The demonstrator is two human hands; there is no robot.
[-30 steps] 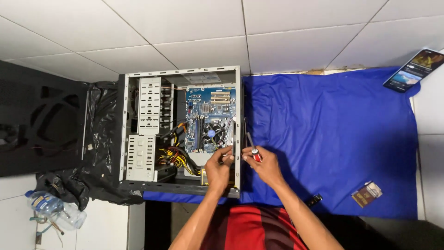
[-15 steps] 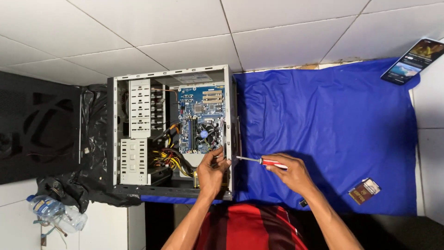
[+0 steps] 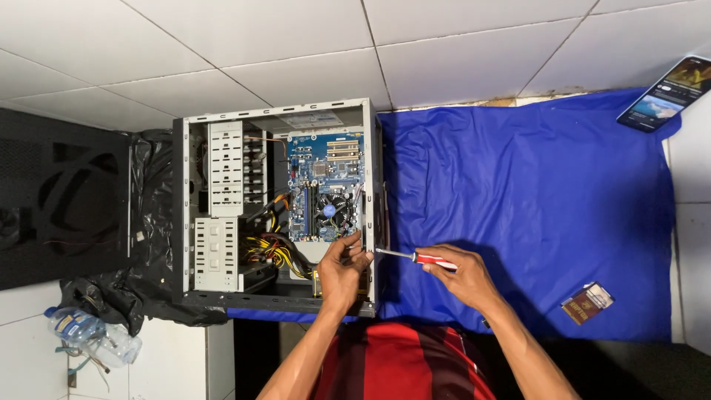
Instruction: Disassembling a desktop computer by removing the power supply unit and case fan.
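Screwdriver (image 3: 422,258) in right hand (image 3: 463,278), tip touching case (image 3: 368,148)

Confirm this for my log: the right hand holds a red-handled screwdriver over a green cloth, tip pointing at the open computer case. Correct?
Not quite. The head view shows the cloth is blue, not green. The right hand does hold the red-handled screwdriver, tip toward the open computer case.
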